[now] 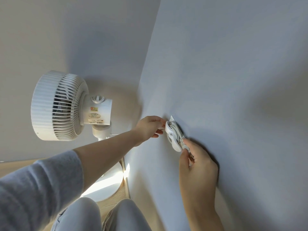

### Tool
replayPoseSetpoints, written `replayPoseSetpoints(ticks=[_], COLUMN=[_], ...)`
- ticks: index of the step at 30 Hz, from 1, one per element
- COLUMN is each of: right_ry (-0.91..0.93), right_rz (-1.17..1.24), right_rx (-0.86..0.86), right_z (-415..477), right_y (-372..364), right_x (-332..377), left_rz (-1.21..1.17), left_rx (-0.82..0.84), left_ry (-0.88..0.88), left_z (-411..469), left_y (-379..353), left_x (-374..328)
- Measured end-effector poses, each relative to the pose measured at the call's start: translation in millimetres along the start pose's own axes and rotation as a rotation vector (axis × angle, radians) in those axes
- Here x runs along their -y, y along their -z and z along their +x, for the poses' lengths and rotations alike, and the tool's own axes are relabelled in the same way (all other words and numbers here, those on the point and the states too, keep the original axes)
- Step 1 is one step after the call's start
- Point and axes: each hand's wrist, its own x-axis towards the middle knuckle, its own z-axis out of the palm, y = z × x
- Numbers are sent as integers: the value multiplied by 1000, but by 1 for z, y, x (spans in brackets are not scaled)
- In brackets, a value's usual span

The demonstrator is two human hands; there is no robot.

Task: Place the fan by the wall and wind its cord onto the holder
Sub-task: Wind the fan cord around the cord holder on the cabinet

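Several loops of the white cord point(175, 132) already lie wound around the holder point(171, 135), a white cleat fixed to the pale wall point(233, 80), so you are near the close of the winding step. The fan point(66, 105) stands on its round base point(106, 182) on the wooden floor point(11, 167), close against the wall and just left of the holder, so the placing part looks done.

Your left hand point(150, 127) reaches across with its fingers pinched on the upper left edge of the holder, steadying it or the loops there. Your right hand point(196, 165) pinches the plug end point(184, 145) of the cord between thumb and fingertips at the holder's lower end; the plug's prongs are hidden behind your fingers, so I cannot be sure how much free cord remains.

Next you likely need to tuck that plug end under a loop or behind the lower horn of the cleat, keeping tension with the right hand while the left stops the turns from slipping off.
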Motion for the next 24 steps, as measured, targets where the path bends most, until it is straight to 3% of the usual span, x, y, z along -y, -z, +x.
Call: replayPoseSetpoints(ticks=[16, 24], right_ry=[-74, -98], right_rz=[27, 40], right_rx=[-14, -14], right_z=[2, 2], right_y=[-1, 0], right_x=[6, 6], left_rz=[-16, -190], left_rx=[11, 4], left_ry=[11, -24], left_z=[-1, -1], left_y=[-4, -5], left_x=[-3, -9])
